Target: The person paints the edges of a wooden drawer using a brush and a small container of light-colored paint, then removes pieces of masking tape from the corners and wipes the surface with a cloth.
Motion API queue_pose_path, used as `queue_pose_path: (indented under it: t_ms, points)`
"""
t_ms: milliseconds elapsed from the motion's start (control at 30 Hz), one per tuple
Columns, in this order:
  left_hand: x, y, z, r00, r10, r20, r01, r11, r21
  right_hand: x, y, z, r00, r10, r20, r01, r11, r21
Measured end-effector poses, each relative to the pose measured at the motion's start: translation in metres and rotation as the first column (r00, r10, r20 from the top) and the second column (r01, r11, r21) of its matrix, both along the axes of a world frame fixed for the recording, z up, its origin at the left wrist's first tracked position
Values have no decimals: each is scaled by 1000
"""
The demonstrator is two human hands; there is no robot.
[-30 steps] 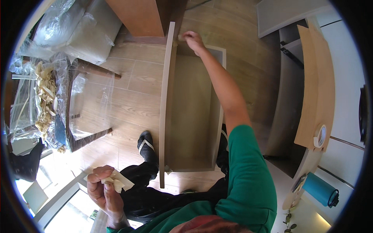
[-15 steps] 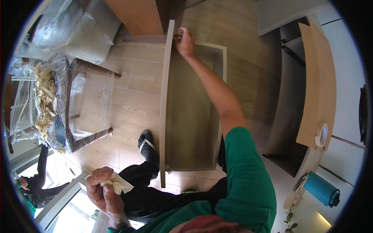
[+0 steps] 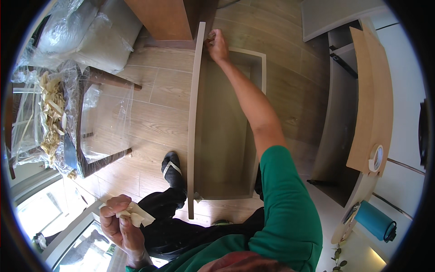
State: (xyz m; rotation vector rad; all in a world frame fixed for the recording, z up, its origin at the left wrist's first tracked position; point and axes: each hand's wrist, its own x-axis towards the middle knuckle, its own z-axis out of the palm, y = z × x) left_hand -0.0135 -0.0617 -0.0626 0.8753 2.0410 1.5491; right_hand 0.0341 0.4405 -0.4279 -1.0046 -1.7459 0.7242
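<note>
A grey-beige drawer (image 3: 261,81) lies in front of me, its long front panel (image 3: 195,113) standing along the left side. My right hand (image 3: 218,46) reaches to the panel's far end, fingers bent and pressed together against its inner face. Whatever those fingers hold is too small and hidden to name. Down at the lower left, my left hand (image 3: 122,224) is closed around a wad of crumpled cream masking tape (image 3: 138,215). A small pale scrap (image 3: 198,197) clings at the drawer's near corner.
To the left stands a plastic-wrapped chair (image 3: 108,78) with a heap of crumpled tape strips (image 3: 52,113). At right, an open cabinet (image 3: 337,131) has a cardboard sheet (image 3: 374,90), a tape roll (image 3: 375,157) and a teal bottle (image 3: 374,220) beside it. A brown cabinet (image 3: 161,20) stands at the far end.
My right hand has shifted very slightly at the panel's far end. The left hand keeps the tape in place. Dark-clothed legs at the lower left have mostly gone from view.
</note>
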Motion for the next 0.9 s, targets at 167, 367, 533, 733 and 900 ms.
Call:
queue_pose_path:
  t_ms: [167,367,533,733,900]
  points:
    - [2,-2,5,1000,-10,-10,10,1000,-5,11,-22,1,991,-107,-77,102,992,-68]
    - [3,-11,9,990,-107,90,103,994,40,78,-88,40,985,-48,-165,34,996,-86]
    - [6,-32,14,973,-192,124,180,978,104,119,-170,173,928,347,-137,-372,889,-267]
    - [24,-51,17,922,-343,178,302,926,225,149,-340,359,726,616,-306,-681,708,-189]
    - [55,-81,26,893,-425,150,382,890,249,191,-453,429,732,680,-51,-675,733,77]
